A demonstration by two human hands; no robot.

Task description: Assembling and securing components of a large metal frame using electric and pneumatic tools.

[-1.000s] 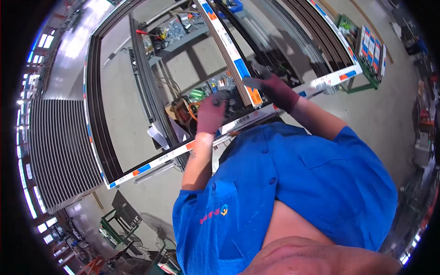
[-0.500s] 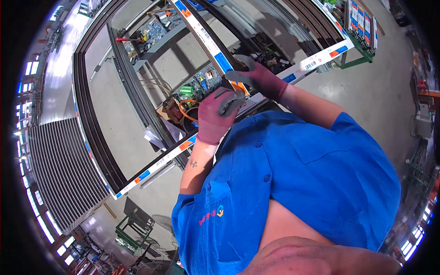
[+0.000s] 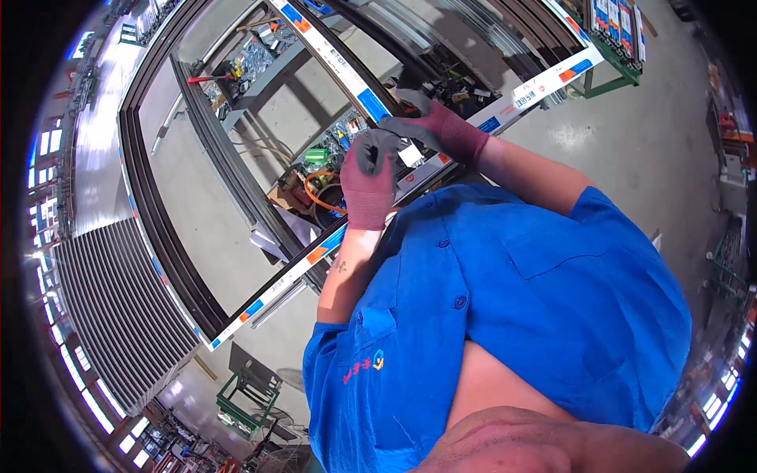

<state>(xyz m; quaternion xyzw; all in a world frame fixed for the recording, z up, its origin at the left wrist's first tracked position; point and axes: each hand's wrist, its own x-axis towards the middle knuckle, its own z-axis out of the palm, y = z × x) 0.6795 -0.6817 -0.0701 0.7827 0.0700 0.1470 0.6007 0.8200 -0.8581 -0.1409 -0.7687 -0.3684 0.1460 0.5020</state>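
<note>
Left maroon-grey gloved hand (image 3: 371, 172): moved up, your curled grasp's contents hidden.
Right gloved hand (image 3: 438, 128): at white-taped brown bar (image 3: 341, 63), perhaps steadying; grip unclear.

The frame (image 3: 276, 288) lies between a stack of bars (image 3: 130, 307) at left and a stand (image 3: 611, 83) (strips (image 3: 613, 24) atop it) at right.

A green stand (image 3: 236, 413) sits near parallel grey strips (image 3: 126, 315).

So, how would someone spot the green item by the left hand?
Find the big rectangular frame, then the gloved left hand at its near side. Left of that hand, seen through the frame, is the green item, its colour unlike the orange loop below it.
</note>
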